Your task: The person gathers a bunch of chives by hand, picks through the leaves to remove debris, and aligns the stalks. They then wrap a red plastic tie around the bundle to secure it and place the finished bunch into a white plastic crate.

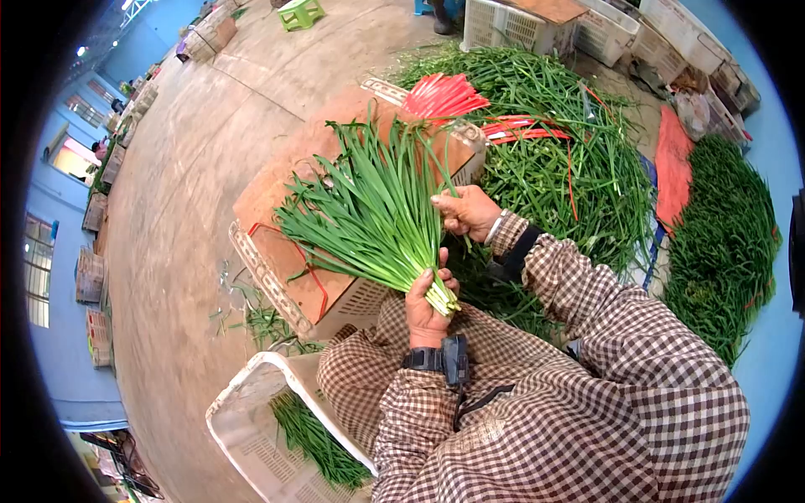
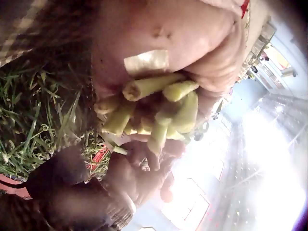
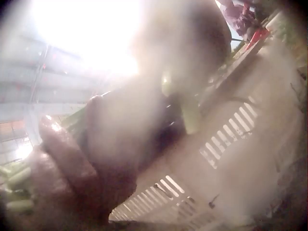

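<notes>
My left hand (image 1: 428,312) grips a thick bunch of garlic chives (image 1: 377,210) near its pale stem ends, with the leaves fanning up and left over a board. In the left wrist view the cut stem ends (image 2: 154,87) stick out from the fist, at uneven lengths. My right hand (image 1: 473,213) is at the bunch's right side, thumb and fingers pinching a chive stalk. The lower end of that stalk (image 3: 190,115) hangs below the fingers in the hazy right wrist view.
A brown board (image 1: 251,205) lies on an upturned crate, with red strips (image 1: 444,95) at its far end. Loose chives (image 1: 553,176) are heaped to the right. A white crate (image 1: 222,402) holding chives stands lower left. More crates (image 1: 511,27) line the back right; a green stool (image 1: 300,13) stands farther off.
</notes>
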